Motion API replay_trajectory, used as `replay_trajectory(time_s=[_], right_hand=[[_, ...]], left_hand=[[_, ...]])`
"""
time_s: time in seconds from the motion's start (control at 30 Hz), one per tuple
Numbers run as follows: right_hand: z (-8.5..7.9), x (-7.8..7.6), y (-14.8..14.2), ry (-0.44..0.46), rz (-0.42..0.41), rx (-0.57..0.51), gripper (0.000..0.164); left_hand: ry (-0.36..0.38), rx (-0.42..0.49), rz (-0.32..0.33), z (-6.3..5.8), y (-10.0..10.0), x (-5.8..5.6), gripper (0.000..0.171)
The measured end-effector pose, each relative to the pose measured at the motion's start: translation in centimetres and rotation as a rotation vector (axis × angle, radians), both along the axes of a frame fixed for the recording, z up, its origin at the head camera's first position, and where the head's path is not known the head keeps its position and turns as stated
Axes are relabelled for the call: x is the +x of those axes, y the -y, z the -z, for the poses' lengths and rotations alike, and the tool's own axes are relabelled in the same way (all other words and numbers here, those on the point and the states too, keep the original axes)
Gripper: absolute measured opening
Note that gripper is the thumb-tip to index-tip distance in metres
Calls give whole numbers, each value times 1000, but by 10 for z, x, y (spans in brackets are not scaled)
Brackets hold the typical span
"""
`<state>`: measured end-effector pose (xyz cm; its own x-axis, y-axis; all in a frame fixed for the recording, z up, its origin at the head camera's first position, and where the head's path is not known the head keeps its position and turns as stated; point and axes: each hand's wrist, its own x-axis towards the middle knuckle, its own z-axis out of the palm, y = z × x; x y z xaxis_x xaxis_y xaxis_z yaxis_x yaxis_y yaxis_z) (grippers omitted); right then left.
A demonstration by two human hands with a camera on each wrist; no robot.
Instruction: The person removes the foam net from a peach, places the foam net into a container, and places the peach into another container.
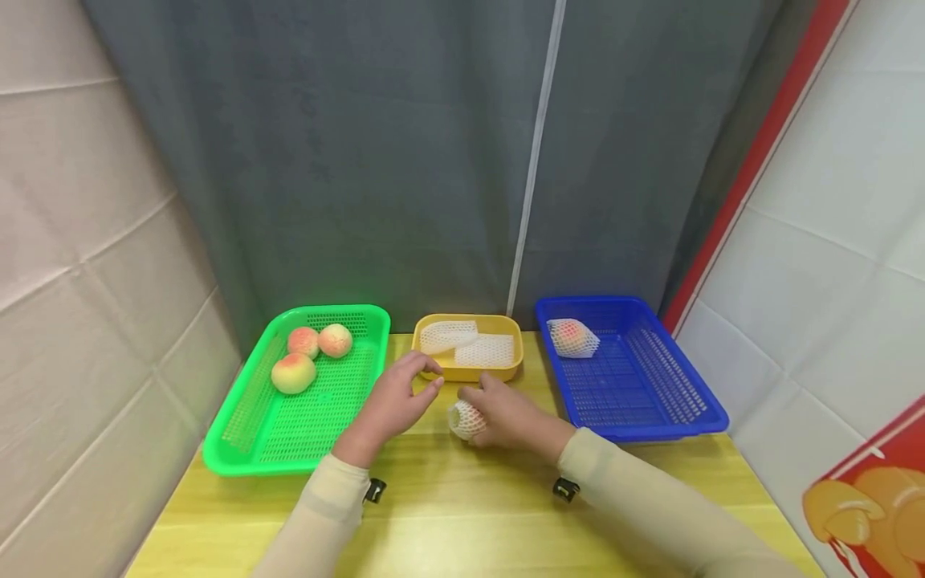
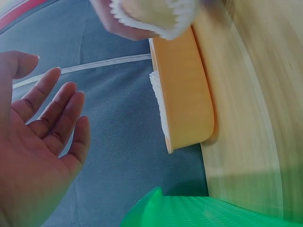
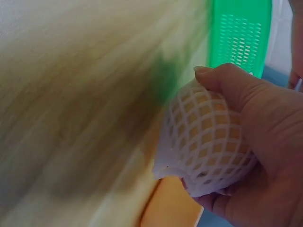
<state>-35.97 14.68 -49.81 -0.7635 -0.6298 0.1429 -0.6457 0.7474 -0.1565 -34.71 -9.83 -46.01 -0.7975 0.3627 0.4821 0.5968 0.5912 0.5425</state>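
Note:
My right hand grips a peach in a white foam net, just in front of the yellow tray. Thumb and fingers wrap round the netted peach in the right wrist view, and the net covers most of the fruit. To the left of it, my left hand holds nothing; its fingers are loosely bent, the palm showing in the left wrist view. Inside the yellow tray lie flat white foam nets.
At the left stands a green basket with several bare peaches. A blue basket at the right has one netted peach in its far left corner. A grey curtain hangs behind the wooden table.

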Motion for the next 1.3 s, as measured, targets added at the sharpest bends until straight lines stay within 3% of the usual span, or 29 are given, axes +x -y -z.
replay_trajectory(time_s=[0.13,0.53,0.83,0.93,1.03,1.17,1.3], right_hand=[[8,0,5,1,0,37,75],[12,1,16,-77,31,118,75],[16,7,14,-77,112,121,125],[15,10,10,-39,136,40,126],[13,13,2,65,172,-137,119],[14,17,-12,216,210,-385,112],[20,17,-23,306,209,-476,112]], left_hand=[[12,-5,11,1,1,1,15],[21,7,40,4,0,-3,13],[76,28,61,8,-10,0,13],[149,95,68,11,-14,3,12],[239,179,47,16,-17,6,12],[342,264,-28,27,-18,9,9],[397,286,-108,37,-18,11,8]])
